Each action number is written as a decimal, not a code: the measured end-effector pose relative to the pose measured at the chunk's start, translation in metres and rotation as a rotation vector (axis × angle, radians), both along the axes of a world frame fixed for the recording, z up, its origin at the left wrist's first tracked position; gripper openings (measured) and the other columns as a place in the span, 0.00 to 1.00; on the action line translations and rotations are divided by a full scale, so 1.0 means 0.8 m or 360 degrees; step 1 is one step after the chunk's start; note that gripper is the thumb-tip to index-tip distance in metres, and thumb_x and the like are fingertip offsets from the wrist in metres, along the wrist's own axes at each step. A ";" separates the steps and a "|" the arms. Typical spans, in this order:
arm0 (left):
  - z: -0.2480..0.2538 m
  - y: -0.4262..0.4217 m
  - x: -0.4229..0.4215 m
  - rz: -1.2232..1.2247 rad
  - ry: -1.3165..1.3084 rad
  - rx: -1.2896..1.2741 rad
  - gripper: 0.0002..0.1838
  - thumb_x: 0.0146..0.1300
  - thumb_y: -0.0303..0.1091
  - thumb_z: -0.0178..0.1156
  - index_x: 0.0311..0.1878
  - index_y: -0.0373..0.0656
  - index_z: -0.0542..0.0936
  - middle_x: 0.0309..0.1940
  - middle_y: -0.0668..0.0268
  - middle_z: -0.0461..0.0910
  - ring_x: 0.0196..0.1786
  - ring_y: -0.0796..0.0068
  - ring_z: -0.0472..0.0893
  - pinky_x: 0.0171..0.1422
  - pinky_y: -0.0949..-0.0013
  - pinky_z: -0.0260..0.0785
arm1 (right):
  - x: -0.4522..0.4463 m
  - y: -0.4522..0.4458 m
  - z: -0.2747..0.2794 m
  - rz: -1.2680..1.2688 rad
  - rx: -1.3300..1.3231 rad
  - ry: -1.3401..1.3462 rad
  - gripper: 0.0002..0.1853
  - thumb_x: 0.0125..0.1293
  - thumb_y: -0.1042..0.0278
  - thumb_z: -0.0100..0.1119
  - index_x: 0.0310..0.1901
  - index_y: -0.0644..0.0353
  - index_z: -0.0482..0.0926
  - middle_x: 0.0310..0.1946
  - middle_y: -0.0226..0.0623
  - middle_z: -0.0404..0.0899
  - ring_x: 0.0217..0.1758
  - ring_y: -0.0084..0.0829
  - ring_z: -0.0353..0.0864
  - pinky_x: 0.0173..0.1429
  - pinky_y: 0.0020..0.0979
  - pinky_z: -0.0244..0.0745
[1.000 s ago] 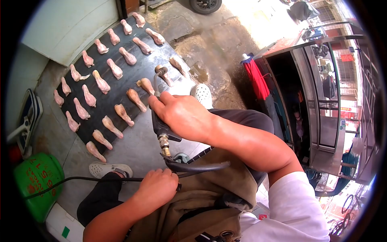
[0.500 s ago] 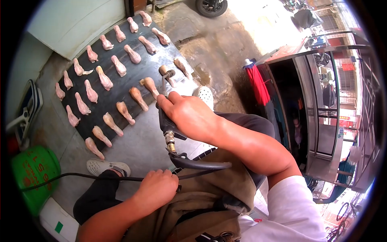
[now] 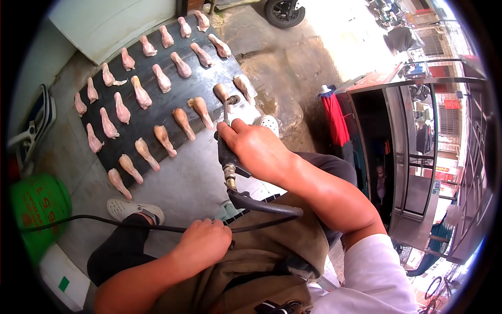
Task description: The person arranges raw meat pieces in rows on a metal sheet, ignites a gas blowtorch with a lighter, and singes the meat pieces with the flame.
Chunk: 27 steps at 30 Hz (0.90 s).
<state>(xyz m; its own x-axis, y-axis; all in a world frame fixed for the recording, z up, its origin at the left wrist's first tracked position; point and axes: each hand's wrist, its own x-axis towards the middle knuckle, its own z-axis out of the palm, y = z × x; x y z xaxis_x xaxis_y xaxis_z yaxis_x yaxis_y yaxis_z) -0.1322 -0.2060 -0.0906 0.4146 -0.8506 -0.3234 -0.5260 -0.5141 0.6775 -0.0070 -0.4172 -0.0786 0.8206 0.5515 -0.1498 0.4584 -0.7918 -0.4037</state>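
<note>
My right hand (image 3: 259,149) is wrapped round the black handle of a gas torch (image 3: 228,162). The torch's metal nozzle (image 3: 233,99) lies over the near right part of a dark metal sheet (image 3: 125,141), beside a browned drumstick (image 3: 220,92). Rows of drumsticks cover the sheet; those in the near row look browner, while a pale drumstick (image 3: 141,92) lies among those farther back. My left hand (image 3: 207,242) is closed round the black hose (image 3: 272,224) above my lap. Any flame is too faint to tell.
A green gas cylinder (image 3: 44,209) stands at the left, below a folded chair (image 3: 36,128). My shoes are on the floor near the sheet. A metal-framed cart (image 3: 402,152) and a red cloth (image 3: 334,118) are at the right; a wheel (image 3: 284,13) shows at the top.
The torch and my right hand have shifted slightly right in view. The sheet and drumsticks have also shifted right as the view moved. Both hands keep their hold.
</note>
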 end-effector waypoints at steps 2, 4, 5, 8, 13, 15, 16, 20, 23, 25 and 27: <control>0.000 0.001 -0.001 0.0002 -0.0016 -0.0013 0.05 0.56 0.29 0.58 0.31 0.41 0.83 0.30 0.59 0.82 0.34 0.59 0.83 0.38 0.59 0.75 | 0.002 0.000 0.000 -0.0024 0.0002 0.0000 0.23 0.62 0.74 0.54 0.59 0.64 0.71 0.35 0.49 0.74 0.34 0.53 0.81 0.38 0.47 0.77; 0.001 0.003 0.000 0.0007 -0.0036 -0.0024 0.05 0.56 0.29 0.58 0.31 0.41 0.83 0.30 0.59 0.82 0.34 0.60 0.83 0.37 0.59 0.75 | 0.006 0.001 0.002 -0.0038 -0.0020 0.0023 0.23 0.61 0.74 0.54 0.60 0.65 0.71 0.37 0.49 0.75 0.36 0.53 0.82 0.40 0.47 0.77; 0.002 0.003 0.000 0.0012 -0.0044 -0.0030 0.05 0.56 0.29 0.58 0.31 0.41 0.83 0.29 0.59 0.82 0.34 0.60 0.83 0.37 0.59 0.75 | 0.009 0.000 0.004 -0.0042 -0.0033 0.0037 0.24 0.61 0.74 0.54 0.60 0.65 0.71 0.37 0.50 0.75 0.37 0.54 0.82 0.41 0.47 0.77; 0.004 0.003 0.001 0.0080 -0.0033 -0.0061 0.05 0.56 0.29 0.58 0.31 0.41 0.82 0.29 0.60 0.81 0.34 0.60 0.84 0.37 0.60 0.76 | 0.030 -0.012 0.016 -0.0139 0.0053 -0.0004 0.20 0.65 0.71 0.58 0.58 0.65 0.76 0.40 0.52 0.79 0.41 0.55 0.83 0.45 0.45 0.78; 0.008 -0.005 0.010 0.0309 0.0090 -0.0229 0.05 0.57 0.30 0.60 0.31 0.40 0.81 0.29 0.58 0.80 0.35 0.58 0.84 0.41 0.57 0.77 | 0.114 -0.016 0.049 -0.0243 0.0156 -0.0259 0.15 0.69 0.62 0.63 0.49 0.65 0.82 0.31 0.47 0.85 0.34 0.41 0.87 0.40 0.35 0.81; 0.016 -0.006 0.018 0.0478 0.0131 -0.0393 0.05 0.57 0.30 0.62 0.32 0.38 0.81 0.29 0.57 0.80 0.35 0.56 0.83 0.43 0.56 0.78 | 0.169 -0.017 0.049 -0.0290 0.0001 -0.0043 0.16 0.72 0.58 0.61 0.47 0.65 0.83 0.30 0.34 0.85 0.31 0.23 0.86 0.34 0.25 0.78; 0.016 -0.010 0.018 0.0615 0.0217 -0.0465 0.06 0.56 0.30 0.63 0.32 0.38 0.80 0.30 0.57 0.80 0.36 0.55 0.83 0.43 0.56 0.78 | 0.190 -0.010 0.059 -0.0359 -0.0107 -0.0079 0.17 0.71 0.57 0.61 0.47 0.65 0.83 0.29 0.34 0.84 0.29 0.24 0.86 0.34 0.26 0.78; 0.019 -0.020 0.019 0.1098 0.0408 -0.0750 0.09 0.51 0.30 0.66 0.32 0.37 0.78 0.31 0.55 0.80 0.38 0.52 0.82 0.45 0.56 0.76 | 0.271 0.012 0.074 -0.0397 0.0067 0.0005 0.17 0.68 0.59 0.62 0.34 0.69 0.83 0.21 0.40 0.84 0.25 0.32 0.89 0.30 0.28 0.81; 0.021 -0.015 0.026 0.1279 0.0409 -0.0841 0.10 0.49 0.30 0.68 0.31 0.37 0.77 0.32 0.55 0.80 0.39 0.51 0.81 0.46 0.54 0.74 | 0.326 0.012 0.071 -0.0529 0.0013 0.0187 0.17 0.68 0.58 0.64 0.41 0.69 0.85 0.24 0.39 0.84 0.24 0.29 0.86 0.32 0.28 0.83; 0.020 -0.011 0.026 0.1363 0.0380 -0.0889 0.10 0.48 0.29 0.69 0.31 0.37 0.77 0.33 0.56 0.80 0.39 0.51 0.81 0.47 0.54 0.73 | 0.341 0.018 0.066 -0.0491 -0.0005 0.0224 0.18 0.68 0.57 0.64 0.41 0.70 0.84 0.25 0.42 0.85 0.25 0.30 0.86 0.34 0.28 0.84; 0.018 -0.009 0.024 0.1446 0.0315 -0.0964 0.10 0.48 0.29 0.69 0.30 0.37 0.76 0.33 0.56 0.80 0.38 0.51 0.81 0.46 0.53 0.72 | 0.345 0.037 0.067 -0.0470 -0.0065 0.0244 0.20 0.67 0.56 0.65 0.41 0.71 0.84 0.25 0.44 0.85 0.25 0.30 0.87 0.34 0.28 0.85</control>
<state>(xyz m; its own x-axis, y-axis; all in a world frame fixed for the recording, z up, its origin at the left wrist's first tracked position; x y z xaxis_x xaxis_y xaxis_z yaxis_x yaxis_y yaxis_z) -0.1126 -0.2136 -0.0763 0.9513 -0.2959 -0.0866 0.0239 -0.2093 0.9776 0.2691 -0.3878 -0.0251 0.9102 0.2844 -0.3012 0.1432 -0.8983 -0.4154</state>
